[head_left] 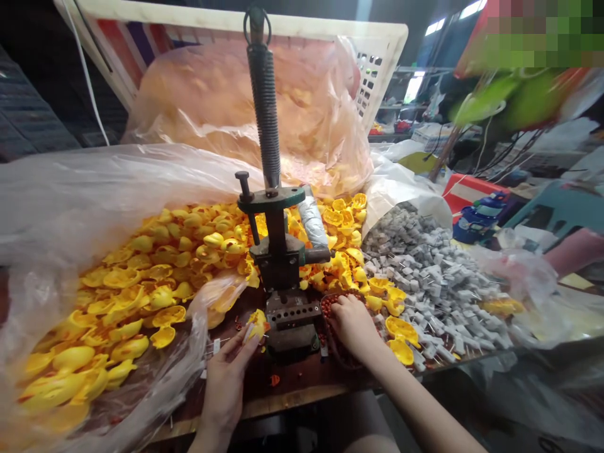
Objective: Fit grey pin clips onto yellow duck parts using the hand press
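My left hand (229,371) is closed on a small yellow plastic shell (257,324) with an orange tip, pinched between thumb and fingers just left of the press. A black hand press (278,264) stands upright in the middle, with a coiled spring on its column and a row of holes in its block. To its right, my right hand (353,324) dips with curled fingers into a tray (340,358) of small red-brown pieces (330,308). Its fingertips are hidden among them, so what they grip cannot be made out.
Yellow shell halves (165,270) lie heaped at left and behind the press. Grey-white blocks with thin metal pins (425,277) are piled at right. Clear plastic sheeting (117,182) covers the left side. Behind stand a white crate (325,28) and a blue bottle (480,217).
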`<state>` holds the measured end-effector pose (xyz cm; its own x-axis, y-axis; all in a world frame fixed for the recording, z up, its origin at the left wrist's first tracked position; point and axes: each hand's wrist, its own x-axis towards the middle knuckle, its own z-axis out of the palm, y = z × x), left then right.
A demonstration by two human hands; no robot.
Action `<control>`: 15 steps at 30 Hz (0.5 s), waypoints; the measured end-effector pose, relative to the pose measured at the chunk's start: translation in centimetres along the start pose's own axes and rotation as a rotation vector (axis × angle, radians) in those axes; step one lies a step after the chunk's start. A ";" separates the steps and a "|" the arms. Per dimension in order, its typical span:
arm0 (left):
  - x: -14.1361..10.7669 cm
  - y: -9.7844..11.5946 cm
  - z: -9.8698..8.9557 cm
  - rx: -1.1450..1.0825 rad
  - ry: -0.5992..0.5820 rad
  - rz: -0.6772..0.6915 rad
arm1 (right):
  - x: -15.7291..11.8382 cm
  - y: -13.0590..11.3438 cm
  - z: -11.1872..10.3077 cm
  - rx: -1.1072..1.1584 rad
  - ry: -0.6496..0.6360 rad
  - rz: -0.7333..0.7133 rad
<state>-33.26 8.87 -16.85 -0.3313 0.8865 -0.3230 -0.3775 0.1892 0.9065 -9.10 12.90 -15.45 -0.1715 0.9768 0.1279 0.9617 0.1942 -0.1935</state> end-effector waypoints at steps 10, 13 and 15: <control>-1.1 0.9 1.7 -0.155 -0.154 -0.131 | -0.8 -6.7 0.8 1.402 0.004 0.048; -1.3 0.9 2.0 -0.148 -0.203 -0.136 | -1.0 -8.4 1.8 1.585 -0.054 0.095; -1.3 1.0 2.1 -0.147 -0.222 -0.136 | -1.0 -8.6 2.2 1.648 -0.089 0.121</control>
<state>-31.39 8.77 -14.98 -0.0780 0.9311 -0.3563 -0.5318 0.2635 0.8049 -17.62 10.49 -16.04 -0.1845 0.9828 -0.0051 -0.2665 -0.0550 -0.9623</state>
